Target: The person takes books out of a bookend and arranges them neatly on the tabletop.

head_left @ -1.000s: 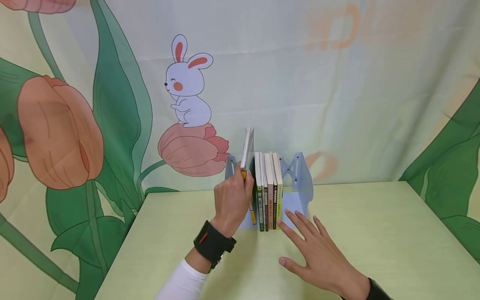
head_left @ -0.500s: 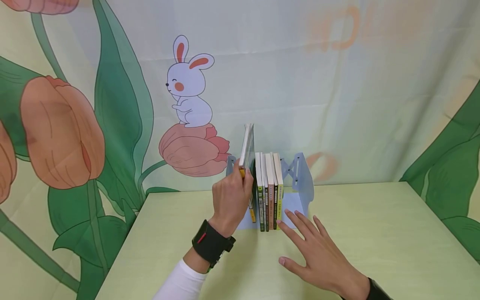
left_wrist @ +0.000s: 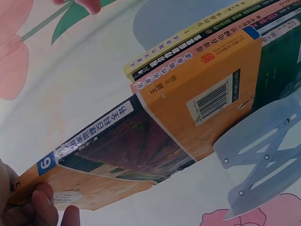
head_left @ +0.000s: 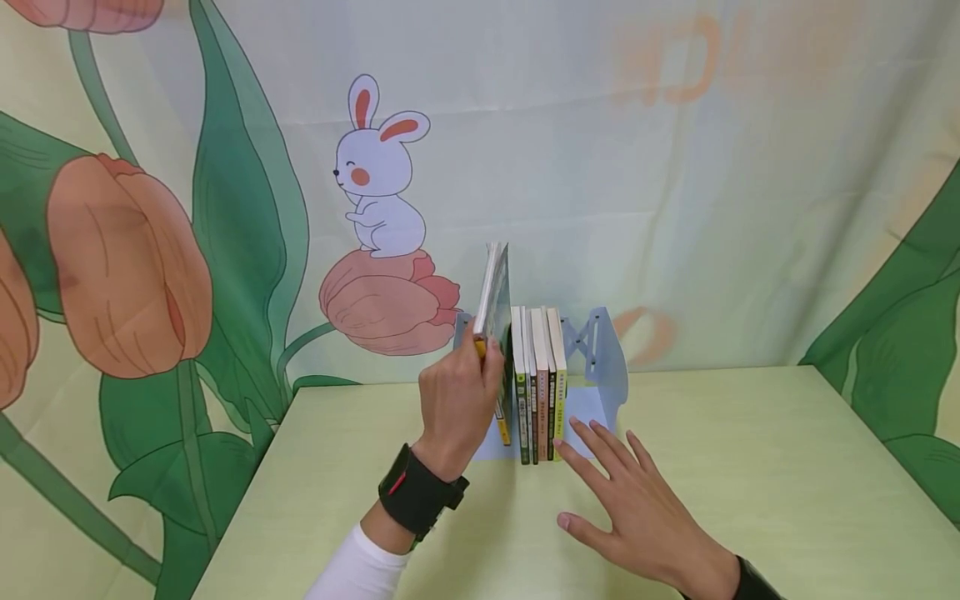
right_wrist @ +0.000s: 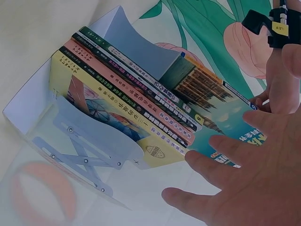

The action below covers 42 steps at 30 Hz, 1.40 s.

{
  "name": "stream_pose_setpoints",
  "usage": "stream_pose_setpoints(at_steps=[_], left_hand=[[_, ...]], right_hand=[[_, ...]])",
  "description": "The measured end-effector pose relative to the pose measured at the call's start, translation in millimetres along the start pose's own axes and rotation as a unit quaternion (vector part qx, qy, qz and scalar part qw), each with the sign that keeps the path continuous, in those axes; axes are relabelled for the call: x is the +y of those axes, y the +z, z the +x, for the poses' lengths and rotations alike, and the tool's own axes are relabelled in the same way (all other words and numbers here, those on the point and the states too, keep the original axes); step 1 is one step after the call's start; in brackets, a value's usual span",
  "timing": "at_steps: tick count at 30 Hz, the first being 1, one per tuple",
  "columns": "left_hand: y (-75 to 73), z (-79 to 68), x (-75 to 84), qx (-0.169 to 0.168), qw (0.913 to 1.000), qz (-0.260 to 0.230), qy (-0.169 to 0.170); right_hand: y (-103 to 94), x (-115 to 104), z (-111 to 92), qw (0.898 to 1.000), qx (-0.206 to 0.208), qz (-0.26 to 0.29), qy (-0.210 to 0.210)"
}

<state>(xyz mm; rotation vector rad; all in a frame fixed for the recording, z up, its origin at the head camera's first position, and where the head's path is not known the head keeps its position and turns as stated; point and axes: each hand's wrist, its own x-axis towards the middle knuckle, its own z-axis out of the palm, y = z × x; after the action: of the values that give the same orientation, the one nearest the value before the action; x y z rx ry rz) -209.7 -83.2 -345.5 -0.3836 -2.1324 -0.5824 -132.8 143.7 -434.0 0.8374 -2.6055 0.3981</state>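
The barcode (left_wrist: 214,101) on the orange book (left_wrist: 141,134) is too small to read.

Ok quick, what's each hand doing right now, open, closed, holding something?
Left hand: closed, holding the orange book.
Right hand: open and spread, holding nothing.

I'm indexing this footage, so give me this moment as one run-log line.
left hand: grips orange book; right hand: fingers spread by yellow book, contact unclear; other books: standing in blue bookend
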Motion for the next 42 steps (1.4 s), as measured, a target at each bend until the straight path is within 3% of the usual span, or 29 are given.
stream_pose_setpoints(at_steps=[8,16,27,42], left_hand=[[-6.3,0.7,2.3,0.034,0.9994,-0.004,0.006],[-11.5,-1.5,5.2,0.045,0.9989,-0.006,0.01],[-29.3,-2.7,3.5,0.08,0.9966,-0.014,0.009],[-38.3,-6.5,6.4,0.122,0.9916,-0.04,0.016]], right_hand=[[1.2,2.3,-0.9,1.0,0.017,-0.003,-0.013],[0.4,2.0,-2.9,1.0,0.015,-0.003,-0.007],[-0.3,0.0,-1.3,1.0,0.013,0.002,-0.005],[-4.3,7.9,4.1,1.0,0.019,0.001,-0.015]])
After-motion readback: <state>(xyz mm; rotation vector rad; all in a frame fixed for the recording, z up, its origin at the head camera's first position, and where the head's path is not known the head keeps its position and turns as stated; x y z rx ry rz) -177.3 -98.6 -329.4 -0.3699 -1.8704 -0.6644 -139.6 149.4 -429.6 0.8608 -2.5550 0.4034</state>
